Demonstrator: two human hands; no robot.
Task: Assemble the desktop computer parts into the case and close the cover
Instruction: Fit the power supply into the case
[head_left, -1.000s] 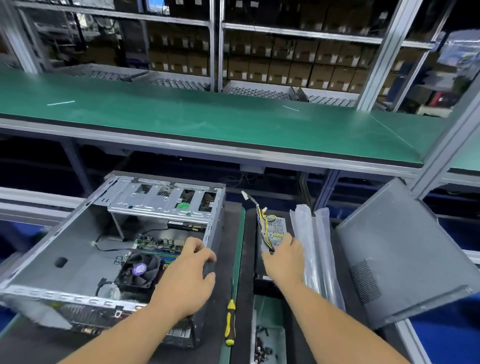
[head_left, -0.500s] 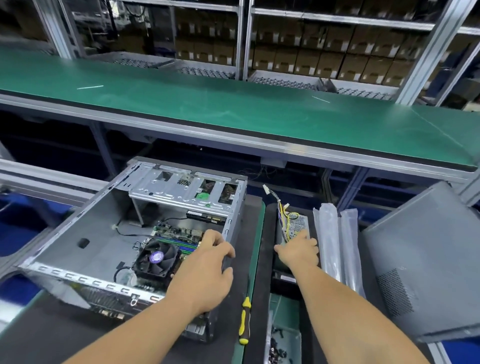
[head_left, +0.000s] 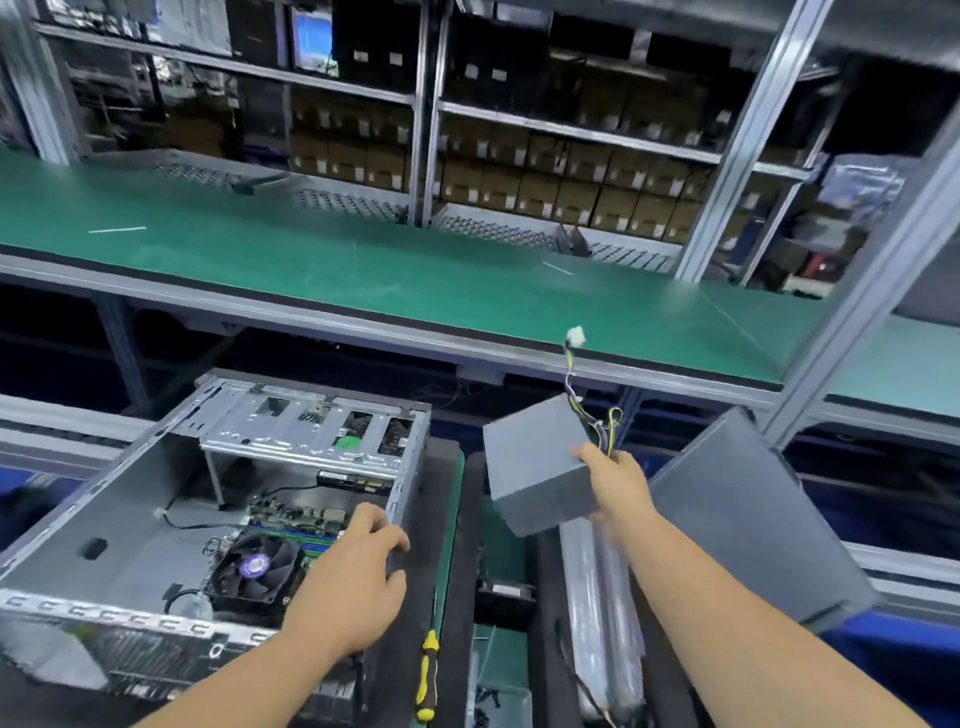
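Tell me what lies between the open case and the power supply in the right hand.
In the head view, a yellow-and-black screwdriver lies on the green strip between the case and the lifted power supply.

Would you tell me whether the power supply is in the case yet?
Out: right hand holds power supply beside the open case.

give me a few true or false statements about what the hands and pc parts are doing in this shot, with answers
1. The right hand holds the grey power supply up in the air. True.
2. The left hand holds the screwdriver. False: it grips the right wall of the open case; the yellow-handled screwdriver lies untouched on the mat.
3. The power supply's wires stick upward, ending in a white connector. True.
4. The cover is already on the case. False: the case is open, with the cooler fan visible inside.
5. The power supply sits inside the case. False: it is to the right of the case.
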